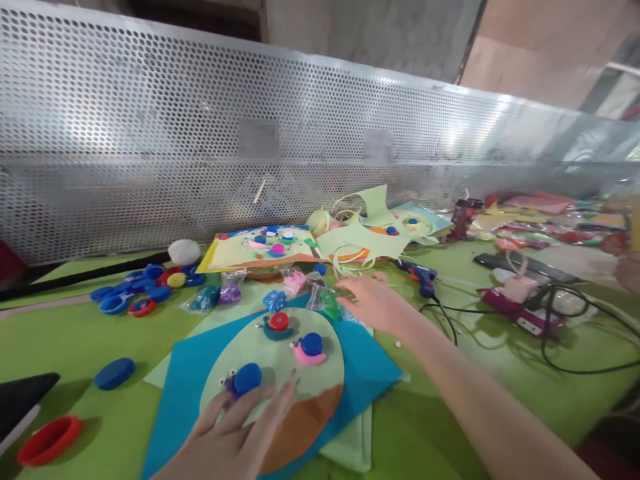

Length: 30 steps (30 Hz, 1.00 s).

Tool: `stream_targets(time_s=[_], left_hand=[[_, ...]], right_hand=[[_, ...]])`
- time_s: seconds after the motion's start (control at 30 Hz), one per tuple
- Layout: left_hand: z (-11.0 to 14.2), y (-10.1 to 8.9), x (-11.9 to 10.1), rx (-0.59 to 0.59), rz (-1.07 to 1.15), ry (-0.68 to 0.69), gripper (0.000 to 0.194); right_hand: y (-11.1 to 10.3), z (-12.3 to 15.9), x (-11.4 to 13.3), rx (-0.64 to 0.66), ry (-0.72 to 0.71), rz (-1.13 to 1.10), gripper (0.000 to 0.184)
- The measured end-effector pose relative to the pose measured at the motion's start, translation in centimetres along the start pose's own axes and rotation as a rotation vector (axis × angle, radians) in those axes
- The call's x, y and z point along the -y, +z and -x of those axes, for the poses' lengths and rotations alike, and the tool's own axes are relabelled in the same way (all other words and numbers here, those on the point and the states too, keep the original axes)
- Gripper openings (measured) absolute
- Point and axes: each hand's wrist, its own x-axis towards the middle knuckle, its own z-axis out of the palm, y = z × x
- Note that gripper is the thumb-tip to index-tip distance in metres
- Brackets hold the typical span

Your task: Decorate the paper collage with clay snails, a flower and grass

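My left hand [235, 427] lies flat on a blue card [367, 363] with its fingers spread, one fingertip near the green tip of a small detail. On the card's pale oval [225, 353] with a brown lower part are several clay snails with bottle-cap shells: a purple snail [245, 379] partly behind my fingers, a pink snail [310, 349] and a teal snail [277, 325]. Beyond the card, my right hand [373, 301] reaches over small bags of clay, fingers apart. A green clay bag [331, 305] is closest to it; whether they touch is unclear.
Blue and red bottle caps [150, 283] lie at the left, with a red ring [50, 440] closer. A finished-looking snail picture [270, 247] and paper scraps [365, 240] sit behind. A glue gun [423, 275] and a power strip [525, 317] with looping cable are on the right.
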Motion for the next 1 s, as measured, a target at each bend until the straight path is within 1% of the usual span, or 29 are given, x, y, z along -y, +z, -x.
stream_targets(time_s=[0.07,0.1,0.2,0.27,0.33,0.37,0.43,0.53,0.63,0.77,0.9,1.0], left_hand=[[-0.2,-0.4,0.0,0.053,0.044,0.031,0.085],[-0.2,-0.6,-0.2,0.047,0.064,0.037,0.084],[0.0,-1.2,-1.1,-0.072,0.094,0.051,0.084],[0.2,-1.4,-1.5,-0.185,0.107,0.039,0.090],[0.2,-1.7,-1.6,-0.257,0.113,-0.016,0.090],[0.1,-1.9,-1.6,-0.255,0.117,-0.052,0.087],[-0.1,-2.4,-1.4,-0.175,0.126,-0.104,0.083],[-0.4,-3.3,-1.6,-0.015,0.140,-0.126,0.079],[-0.6,-3.9,-2.3,0.052,0.128,-0.146,0.077],[-0.9,-3.5,-2.2,0.041,0.095,-0.114,0.082],[-1.0,-2.0,-0.8,-0.020,0.070,-0.027,0.093],[-0.9,-0.7,0.0,-0.044,0.091,0.014,0.093]], right_hand=[[0.8,-0.2,0.2,0.014,-0.017,-0.008,0.038],[1.1,-0.3,0.4,0.020,-0.029,-0.012,0.045],[2.1,-0.4,0.6,0.019,-0.052,-0.021,0.057],[2.4,-0.5,0.6,0.000,-0.056,-0.029,0.058],[2.4,-0.5,0.5,-0.031,-0.057,-0.044,0.056],[2.4,-0.4,0.5,-0.050,-0.058,-0.055,0.055],[2.2,-0.3,0.6,-0.090,-0.056,-0.085,0.055],[1.7,0.0,1.1,-0.138,-0.055,-0.140,0.054],[1.3,0.3,1.5,-0.160,-0.079,-0.192,0.053],[1.1,0.5,1.7,-0.157,-0.124,-0.231,0.051],[1.5,0.3,1.3,-0.151,-0.162,-0.240,0.052],[1.7,0.2,1.2,-0.148,-0.187,-0.243,0.053]])
